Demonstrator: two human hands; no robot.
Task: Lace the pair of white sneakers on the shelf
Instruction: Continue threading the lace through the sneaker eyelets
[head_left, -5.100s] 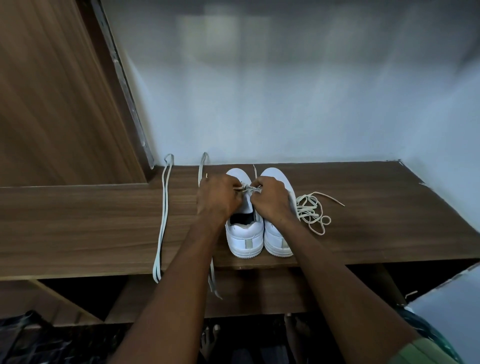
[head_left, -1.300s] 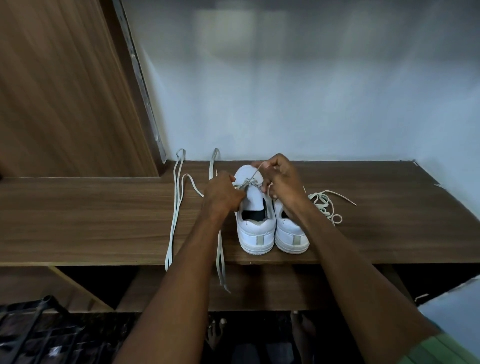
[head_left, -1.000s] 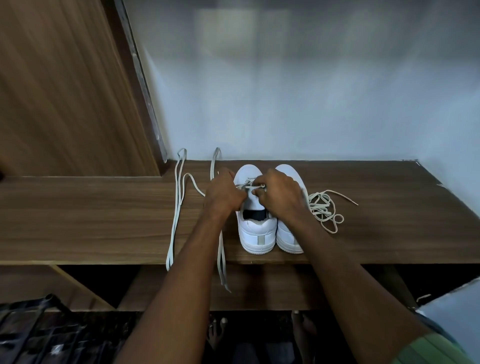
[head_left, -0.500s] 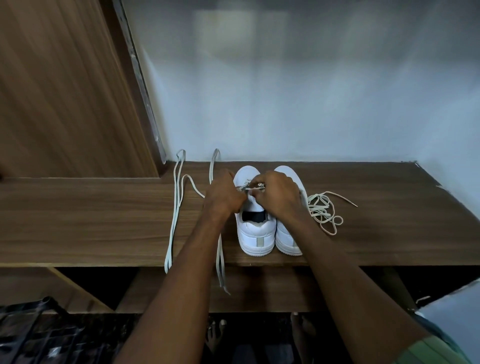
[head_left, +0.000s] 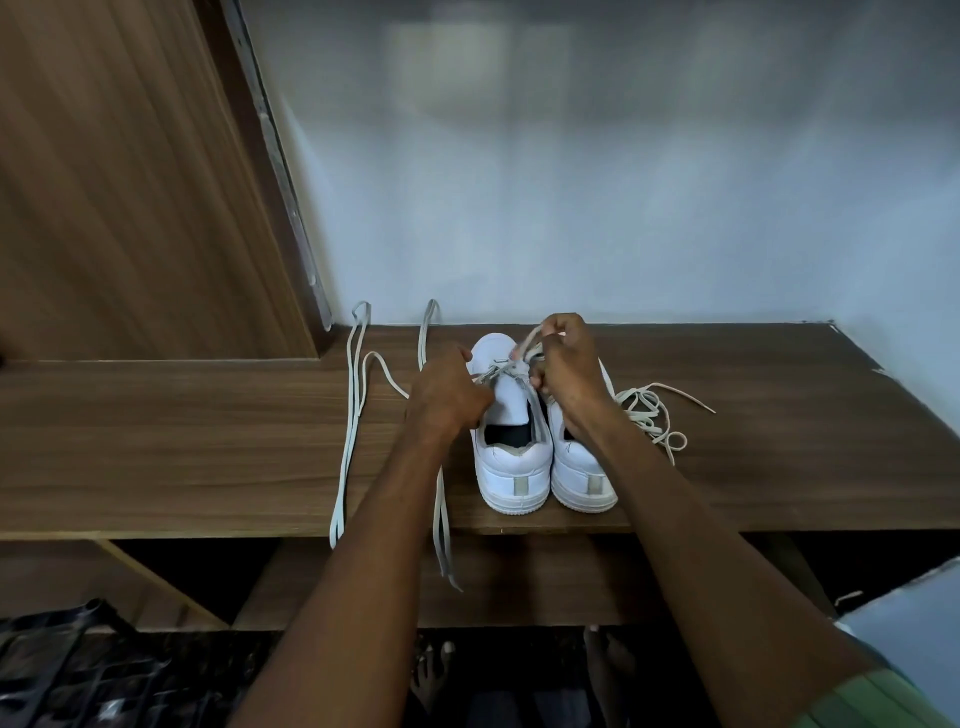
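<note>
Head view: we see the left hand (head_left: 447, 397) and right hand (head_left: 569, 371) each pinching the grey lace (head_left: 506, 366) over the left sneaker (head_left: 511, 457). Both white sneakers stand touching on the wooden shelf (head_left: 208, 447), right sneaker (head_left: 582, 478) beside a loose cream lace (head_left: 649, 410).

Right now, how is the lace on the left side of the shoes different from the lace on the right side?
The left lace lies in long straight runs, and its ends hang over the shelf edge; the right lace sits in a tangled little pile, all on the shelf. The left lace looks flat and greyish; the right lace looks rounder and cream. Both lie loose on the wood beside the white sneakers.
</note>
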